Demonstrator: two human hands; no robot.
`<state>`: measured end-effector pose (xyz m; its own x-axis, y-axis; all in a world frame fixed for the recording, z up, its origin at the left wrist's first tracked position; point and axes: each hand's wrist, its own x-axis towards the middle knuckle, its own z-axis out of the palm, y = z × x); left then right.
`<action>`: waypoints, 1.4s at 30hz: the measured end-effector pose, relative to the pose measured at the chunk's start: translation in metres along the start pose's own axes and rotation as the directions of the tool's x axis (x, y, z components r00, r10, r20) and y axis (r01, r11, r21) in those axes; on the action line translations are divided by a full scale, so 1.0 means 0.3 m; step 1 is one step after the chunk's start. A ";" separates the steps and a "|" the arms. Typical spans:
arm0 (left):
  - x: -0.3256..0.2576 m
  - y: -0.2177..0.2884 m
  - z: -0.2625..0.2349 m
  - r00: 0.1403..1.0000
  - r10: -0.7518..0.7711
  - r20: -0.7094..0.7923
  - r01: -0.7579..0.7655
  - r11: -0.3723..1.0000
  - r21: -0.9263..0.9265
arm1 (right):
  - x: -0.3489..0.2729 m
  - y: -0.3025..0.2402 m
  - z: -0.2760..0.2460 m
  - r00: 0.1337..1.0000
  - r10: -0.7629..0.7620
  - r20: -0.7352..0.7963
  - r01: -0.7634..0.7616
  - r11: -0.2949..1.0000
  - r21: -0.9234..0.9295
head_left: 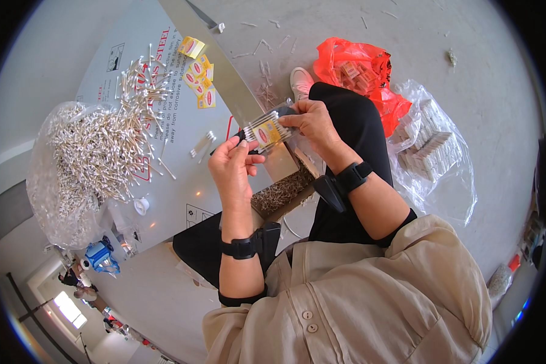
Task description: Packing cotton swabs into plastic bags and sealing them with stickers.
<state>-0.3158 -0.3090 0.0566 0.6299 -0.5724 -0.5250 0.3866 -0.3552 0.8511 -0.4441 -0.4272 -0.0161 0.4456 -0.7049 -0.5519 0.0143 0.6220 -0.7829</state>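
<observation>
Both hands hold a small clear packet of cotton swabs [267, 129] with a yellow and red label, above the edge of a grey metal sheet [164, 182]. My left hand [232, 165] pinches the packet's lower left end. Gripping its upper right side is my right hand [312, 121]. Each wrist wears a black strap with a small device. A large loose heap of cotton swabs [106, 142] lies on the sheet to the left, partly on a clear plastic bag [45, 200].
Yellow and red labels [199, 79] lie on the sheet near its far edge. A red plastic bag [358, 73] and a clear bag of filled packets [431, 151] sit on the concrete floor to the right. A box of small sticks [283, 191] rests beside my knee.
</observation>
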 end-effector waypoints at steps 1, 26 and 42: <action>-0.002 0.003 -0.001 1.000 0.000 0.000 0.000 1.000 0.000 | -0.001 -0.002 0.001 1.000 -0.004 0.000 0.004 1.000 -0.001; -0.132 -0.191 -0.007 0.842 0.398 0.364 -0.396 -0.001 0.918 | -0.052 -0.030 -0.035 0.995 0.073 0.066 -0.070 0.997 -0.037; -0.142 -0.183 -0.002 0.839 0.417 0.351 -0.390 0.010 0.921 | -0.046 -0.024 -0.018 0.998 0.014 0.054 -0.007 0.992 -0.123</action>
<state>-0.3636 -0.2647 0.0323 0.4530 -0.8873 -0.0866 -0.8622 -0.4607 0.2108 -0.4553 -0.4238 -0.0043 0.4931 -0.6768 -0.5466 -0.0991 0.5805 -0.8082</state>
